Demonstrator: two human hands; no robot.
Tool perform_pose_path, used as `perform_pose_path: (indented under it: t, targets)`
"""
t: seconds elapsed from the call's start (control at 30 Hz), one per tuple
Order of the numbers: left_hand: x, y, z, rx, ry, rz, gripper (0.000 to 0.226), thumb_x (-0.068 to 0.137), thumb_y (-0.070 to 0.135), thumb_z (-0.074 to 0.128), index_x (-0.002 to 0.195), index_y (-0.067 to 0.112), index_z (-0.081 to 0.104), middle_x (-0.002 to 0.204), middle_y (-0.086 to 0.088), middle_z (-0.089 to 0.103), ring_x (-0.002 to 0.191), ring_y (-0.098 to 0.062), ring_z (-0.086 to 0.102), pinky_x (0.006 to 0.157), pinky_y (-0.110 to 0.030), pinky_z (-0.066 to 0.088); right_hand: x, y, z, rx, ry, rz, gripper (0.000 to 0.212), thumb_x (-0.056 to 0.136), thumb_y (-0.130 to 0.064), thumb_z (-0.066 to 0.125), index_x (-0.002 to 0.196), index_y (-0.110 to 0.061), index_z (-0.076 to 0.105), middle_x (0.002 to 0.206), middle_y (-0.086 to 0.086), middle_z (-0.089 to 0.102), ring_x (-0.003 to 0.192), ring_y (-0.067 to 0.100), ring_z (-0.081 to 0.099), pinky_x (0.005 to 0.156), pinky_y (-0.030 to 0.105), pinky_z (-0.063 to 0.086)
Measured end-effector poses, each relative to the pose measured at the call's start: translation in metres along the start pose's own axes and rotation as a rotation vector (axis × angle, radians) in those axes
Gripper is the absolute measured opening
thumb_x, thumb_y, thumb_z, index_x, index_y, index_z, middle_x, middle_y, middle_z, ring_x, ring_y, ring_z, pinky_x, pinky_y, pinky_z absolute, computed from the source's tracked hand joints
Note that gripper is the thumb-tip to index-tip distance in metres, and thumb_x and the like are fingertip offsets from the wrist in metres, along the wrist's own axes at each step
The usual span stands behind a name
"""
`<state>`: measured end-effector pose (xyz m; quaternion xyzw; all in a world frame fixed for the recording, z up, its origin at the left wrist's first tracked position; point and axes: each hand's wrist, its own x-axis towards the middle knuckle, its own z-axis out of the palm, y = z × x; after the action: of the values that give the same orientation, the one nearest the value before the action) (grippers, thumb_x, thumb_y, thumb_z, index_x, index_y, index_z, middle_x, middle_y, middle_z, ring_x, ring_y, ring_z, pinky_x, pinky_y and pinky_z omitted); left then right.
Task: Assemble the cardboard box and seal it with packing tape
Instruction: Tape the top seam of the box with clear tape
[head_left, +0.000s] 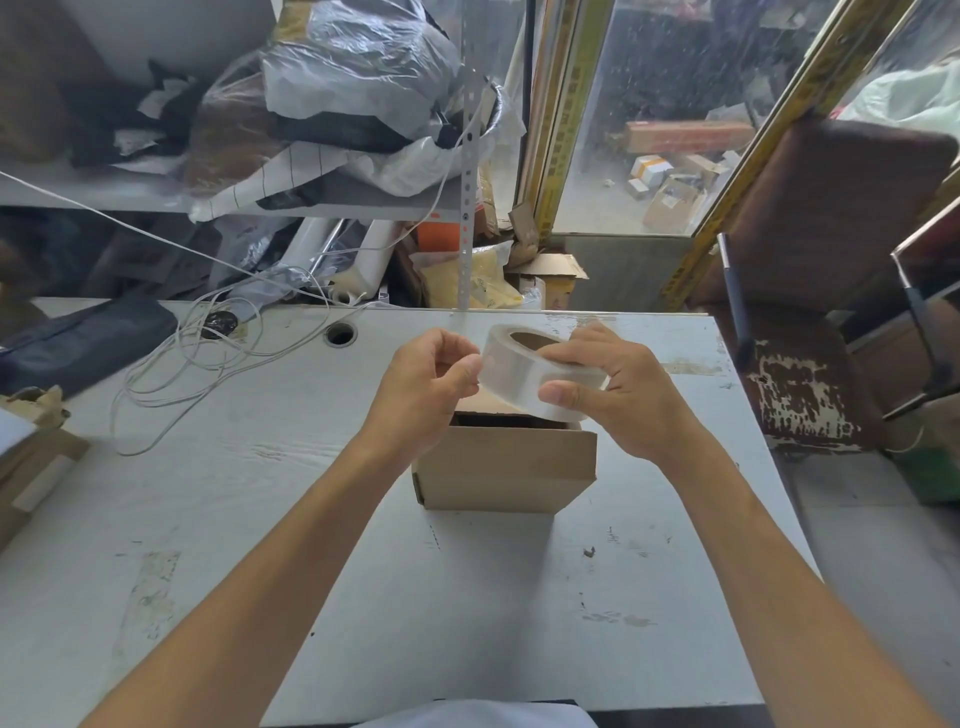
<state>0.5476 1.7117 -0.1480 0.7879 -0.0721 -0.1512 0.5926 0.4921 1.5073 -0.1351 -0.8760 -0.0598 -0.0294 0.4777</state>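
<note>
A small brown cardboard box (506, 470) stands on the white table (260, 519), its top partly open with a dark gap showing. Above it I hold a roll of clear packing tape (519, 369) in the air. My right hand (618, 395) grips the roll from the right, thumb on its outer face and fingers over the top rim. My left hand (428, 384) is at the roll's left side, thumb and fingertips pinched against the tape surface. Whether a loose end is lifted cannot be told.
A tangle of white cable (208, 353) lies at the table's back left near a round cable hole (340, 333). Cardboard scraps (31, 457) sit at the left edge. A worn chair (810, 322) stands to the right. Cluttered shelves with plastic bags (358, 78) rise behind.
</note>
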Motion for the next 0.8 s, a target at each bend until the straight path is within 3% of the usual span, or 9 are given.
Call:
perform_pose_path:
  t: [0.1,0.23,0.37,0.5,0.63,0.8]
  targets:
    - [-0.004,-0.003,0.000,0.030,0.063,0.007,0.018,0.096,0.015,0.063,0.110,0.016,0.074,0.101,0.002,0.075,0.095,-0.014,0.071,0.092,-0.041,0.058,0.000,-0.002,0.002,-0.032,-0.014,-0.020,0.024,0.081,-0.046,0.069,0.104,-0.042,0.066,0.085,-0.029,0.057,0.090,0.002,0.046,0.075,0.014,0.039]
    - [-0.009,-0.005,0.000,-0.026,0.154,-0.042,0.012,0.090,0.012,0.069,0.094,0.017,0.079,0.083,-0.002,0.078,0.080,-0.019,0.075,0.085,-0.044,0.061,-0.002,-0.001,0.007,-0.063,-0.021,-0.030,0.024,0.083,-0.041,0.072,0.107,-0.036,0.069,0.082,-0.022,0.058,0.088,0.003,0.045,0.075,0.016,0.036]
    - [-0.013,-0.007,0.003,-0.062,0.204,-0.055,0.007,0.087,0.011,0.073,0.086,0.015,0.078,0.077,-0.003,0.077,0.073,-0.020,0.074,0.081,-0.045,0.062,-0.003,0.001,0.014,-0.090,-0.007,-0.020,0.032,0.082,-0.044,0.069,0.109,-0.028,0.074,0.079,-0.019,0.055,0.087,0.006,0.045,0.074,0.014,0.035]
    - [-0.016,-0.008,0.003,-0.086,0.211,-0.049,0.007,0.086,0.015,0.075,0.092,0.018,0.077,0.085,0.000,0.077,0.081,-0.017,0.074,0.084,-0.045,0.061,-0.003,0.003,0.017,-0.059,0.002,-0.008,0.037,0.081,-0.044,0.069,0.112,-0.024,0.074,0.081,-0.028,0.054,0.086,0.004,0.045,0.073,0.010,0.034]
    - [-0.018,-0.003,-0.001,-0.131,0.161,-0.013,0.019,0.088,0.011,0.074,0.106,0.018,0.074,0.100,0.002,0.076,0.096,-0.012,0.072,0.091,-0.038,0.059,-0.003,0.002,0.014,0.046,-0.010,-0.002,0.025,0.082,-0.041,0.070,0.106,-0.038,0.069,0.080,-0.023,0.054,0.085,0.006,0.045,0.075,0.014,0.037]
    - [-0.018,-0.005,-0.004,-0.090,0.145,0.013,0.016,0.087,0.008,0.073,0.098,0.019,0.071,0.098,-0.001,0.075,0.095,-0.017,0.071,0.087,-0.039,0.060,-0.004,0.002,0.016,0.049,-0.013,-0.011,0.024,0.082,-0.039,0.070,0.106,-0.036,0.069,0.078,-0.023,0.053,0.084,0.004,0.045,0.074,0.010,0.035]
